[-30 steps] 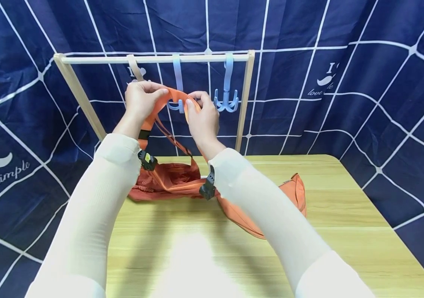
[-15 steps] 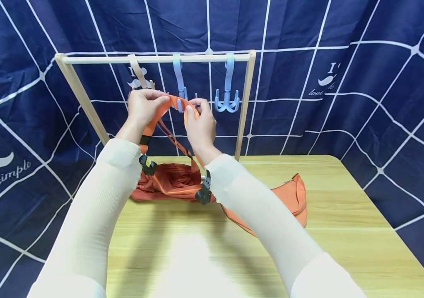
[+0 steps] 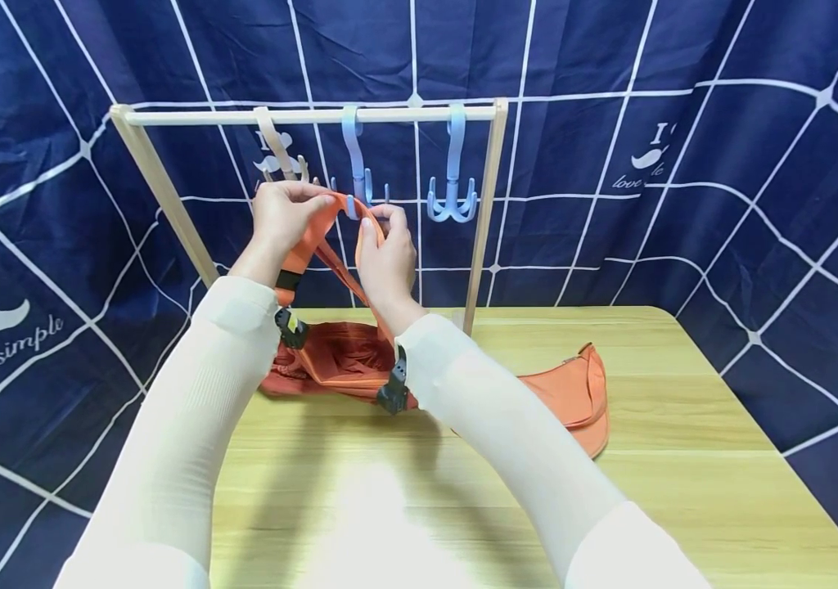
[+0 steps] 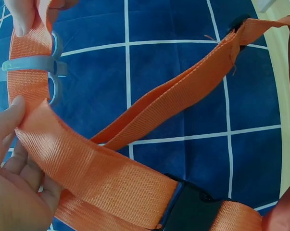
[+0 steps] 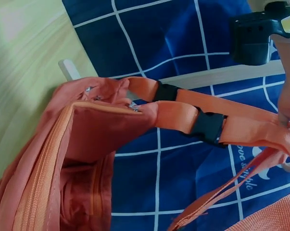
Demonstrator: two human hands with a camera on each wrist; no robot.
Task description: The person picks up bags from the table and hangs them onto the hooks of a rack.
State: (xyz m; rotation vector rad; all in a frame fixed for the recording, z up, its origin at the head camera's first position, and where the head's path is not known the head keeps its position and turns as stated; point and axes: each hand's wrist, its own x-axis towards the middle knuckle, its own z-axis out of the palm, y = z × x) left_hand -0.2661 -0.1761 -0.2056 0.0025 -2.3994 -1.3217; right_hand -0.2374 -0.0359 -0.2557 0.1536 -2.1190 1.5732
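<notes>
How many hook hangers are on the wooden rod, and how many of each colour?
Blue: 2, the middle hook hanger and the right hook hanger
Beige: 1, the left hook hanger
Total: 3

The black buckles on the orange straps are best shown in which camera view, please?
The right wrist view: two black buckles are in sight, the nearer one whole. The left wrist view shows one close up, cut off by the lower edge; the head view shows only a small dark patch on the orange strap.
</notes>
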